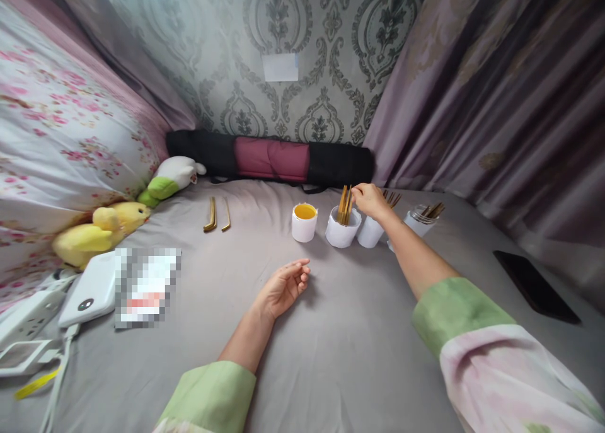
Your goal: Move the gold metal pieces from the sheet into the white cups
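Observation:
My right hand (371, 200) reaches over a white-wrapped cup (341, 236), thumb and fingertips pinched on the upper end of a thin gold stick (350, 206). Several other gold sticks (343, 207) stand upright in that cup. Just left of it is a smaller white-wrapped cup (303, 230) with a yellow inside. Nearer to me, my left hand (286, 287) rests palm inward above the sheet, its fingers loosely curled and holding nothing. Partly behind my right hand and forearm, a slim white cup (370, 234) and a white jar (420, 222) also hold gold sticks.
Several bent gold straws (210, 215) and a single one (226, 215) lie on the grey sheet (331, 357). Plush toys (106, 228), a white power bank (89, 294) and a power strip (28, 316) sit left. A black phone (536, 286) lies right; a rolled bag (271, 159) lies behind.

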Demonstrator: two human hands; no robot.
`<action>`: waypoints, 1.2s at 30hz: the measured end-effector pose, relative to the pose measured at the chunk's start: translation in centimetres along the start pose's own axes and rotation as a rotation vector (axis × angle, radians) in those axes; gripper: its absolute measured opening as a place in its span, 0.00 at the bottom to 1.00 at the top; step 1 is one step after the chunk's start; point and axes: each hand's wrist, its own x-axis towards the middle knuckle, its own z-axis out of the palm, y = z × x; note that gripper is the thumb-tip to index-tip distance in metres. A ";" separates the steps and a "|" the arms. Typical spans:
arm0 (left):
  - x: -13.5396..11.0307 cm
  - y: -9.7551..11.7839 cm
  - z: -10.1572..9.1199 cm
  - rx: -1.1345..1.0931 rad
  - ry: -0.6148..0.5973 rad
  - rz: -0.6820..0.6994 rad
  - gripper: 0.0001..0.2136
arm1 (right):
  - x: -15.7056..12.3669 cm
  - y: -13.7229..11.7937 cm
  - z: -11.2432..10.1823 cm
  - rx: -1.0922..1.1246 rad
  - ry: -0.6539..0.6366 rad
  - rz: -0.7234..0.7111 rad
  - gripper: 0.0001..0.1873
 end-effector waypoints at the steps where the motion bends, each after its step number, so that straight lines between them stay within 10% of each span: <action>1: 0.0 0.0 0.0 0.000 0.001 0.000 0.10 | 0.0 0.0 0.0 -0.002 0.001 -0.006 0.16; 36: -0.1 0.0 0.0 -0.005 -0.008 0.001 0.10 | -0.8 -0.3 -1.0 0.072 -0.041 0.033 0.15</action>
